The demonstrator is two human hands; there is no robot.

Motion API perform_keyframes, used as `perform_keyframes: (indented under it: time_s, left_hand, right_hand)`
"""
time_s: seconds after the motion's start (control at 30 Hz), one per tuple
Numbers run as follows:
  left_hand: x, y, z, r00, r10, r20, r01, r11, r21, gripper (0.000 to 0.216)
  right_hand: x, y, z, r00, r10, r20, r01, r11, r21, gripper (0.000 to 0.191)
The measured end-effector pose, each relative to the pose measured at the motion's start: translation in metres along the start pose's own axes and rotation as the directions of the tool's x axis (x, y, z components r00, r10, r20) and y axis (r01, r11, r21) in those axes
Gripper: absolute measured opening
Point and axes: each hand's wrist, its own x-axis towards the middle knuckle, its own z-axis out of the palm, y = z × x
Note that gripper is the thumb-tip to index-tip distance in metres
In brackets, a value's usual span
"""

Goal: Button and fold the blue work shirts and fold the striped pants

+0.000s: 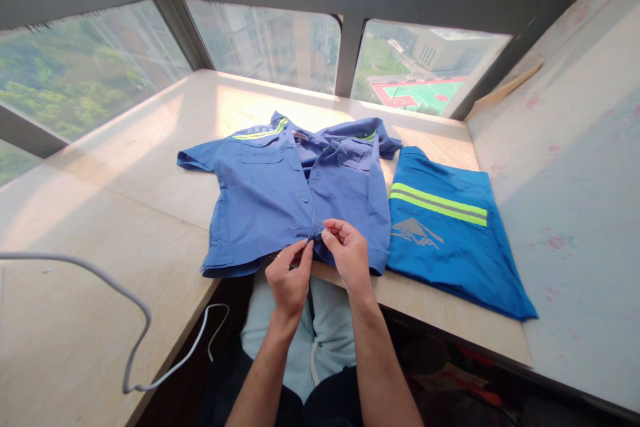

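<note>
A blue short-sleeved work shirt (260, 200) with yellow reflective strips lies spread on the windowsill, collar toward the window. Its front is partly open near the collar, and a button (305, 199) shows on the placket. My left hand (291, 273) pinches the bottom hem at the middle of the front. Just to its right, my right hand (345, 250) pinches the placket edge at the same spot, close to the left fingertips. What lies exactly between the fingers there is partly hidden.
A folded brighter blue garment (440, 247) with a reflective band lies right of the shirt. A white cable (135, 320) loops over the sill's left edge. Windows (265, 47) stand behind, and a papered wall (575, 213) bounds the right side.
</note>
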Motion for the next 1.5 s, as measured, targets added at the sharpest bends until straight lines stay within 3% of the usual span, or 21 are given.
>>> perform_keyframes:
  time_s: [0.13, 0.23, 0.37, 0.53, 0.67, 0.83, 0.9, 0.97, 1.07, 1.13, 1.2, 1.27, 1.33, 1.43, 1.5]
  left_hand:
    - [0.0, 0.002, 0.001, 0.995, 0.102, -0.01, -0.102, 0.994, 0.044, 0.01]
    - [-0.001, 0.002, 0.005, 0.998, 0.057, -0.029, -0.056, 0.998, 0.012, 0.011]
    - [-0.002, 0.002, 0.011, 0.979, -0.204, 0.0, 0.199, 0.955, -0.22, 0.019]
    - [-0.007, 0.006, 0.01, 0.847, -0.499, 0.183, 0.524, 0.728, -0.442, 0.034]
    - [-0.014, 0.006, -0.012, 0.767, -0.588, 0.258, 0.635, 0.638, -0.436, 0.039]
    - [-0.007, -0.01, -0.06, 0.693, -0.718, 0.066, 0.638, 0.567, -0.521, 0.047]
    - [-0.001, -0.021, -0.079, 0.674, -0.739, -0.023, 0.618, 0.58, -0.531, 0.052]
    - [0.005, -0.031, -0.095, 0.718, -0.679, -0.155, 0.561, 0.696, -0.448, 0.059]
    - [0.015, -0.043, -0.11, 0.852, -0.37, -0.37, 0.364, 0.927, -0.087, 0.069]
    - [0.023, -0.049, -0.117, 0.912, -0.132, -0.388, 0.23, 0.948, 0.218, 0.071]
    - [0.033, -0.053, -0.123, 0.948, -0.013, -0.317, 0.157, 0.888, 0.432, 0.068]
    - [0.042, -0.058, -0.128, 0.977, -0.037, -0.21, 0.144, 0.839, 0.524, 0.062]
    - [0.049, -0.062, -0.132, 0.98, -0.146, -0.132, 0.195, 0.813, 0.548, 0.053]
    - [0.058, -0.063, -0.139, 0.947, -0.305, -0.101, 0.313, 0.805, 0.504, 0.04]
    - [0.064, -0.059, -0.144, 0.918, -0.375, -0.13, 0.395, 0.827, 0.401, 0.037]
  right_hand:
    - [0.002, -0.001, -0.004, 0.995, 0.085, 0.05, -0.087, 0.995, 0.048, 0.029]
    - [0.003, -0.004, -0.006, 0.986, 0.142, 0.09, -0.146, 0.989, 0.036, 0.033]
    - [0.002, -0.007, -0.005, 0.984, 0.127, 0.125, -0.13, 0.991, 0.013, 0.032]
    - [0.001, -0.009, -0.008, 0.993, -0.001, 0.117, 0.017, 0.991, -0.131, 0.027]
    - [-0.001, -0.021, -0.024, 0.99, -0.09, 0.112, 0.117, 0.955, -0.273, 0.03]
    - [-0.011, -0.04, -0.057, 0.962, -0.218, 0.161, 0.27, 0.831, -0.486, 0.032]
    - [-0.018, -0.038, -0.072, 0.95, -0.233, 0.207, 0.311, 0.759, -0.572, 0.036]
    - [-0.026, -0.028, -0.086, 0.94, -0.215, 0.265, 0.339, 0.681, -0.649, 0.042]
    - [-0.036, -0.011, -0.103, 0.921, -0.157, 0.356, 0.38, 0.558, -0.737, 0.055]
    - [-0.04, -0.001, -0.11, 0.906, -0.163, 0.391, 0.419, 0.481, -0.77, 0.057]
    - [-0.04, 0.004, -0.114, 0.896, -0.202, 0.395, 0.444, 0.407, -0.799, 0.055]
    - [-0.037, 0.007, -0.115, 0.89, -0.252, 0.38, 0.449, 0.34, -0.827, 0.053]
    - [-0.032, 0.009, -0.116, 0.888, -0.296, 0.351, 0.434, 0.291, -0.853, 0.055]
    - [-0.024, 0.011, -0.116, 0.903, -0.342, 0.26, 0.361, 0.275, -0.891, 0.057]
    - [-0.019, 0.008, -0.115, 0.917, -0.361, 0.171, 0.292, 0.314, -0.903, 0.054]
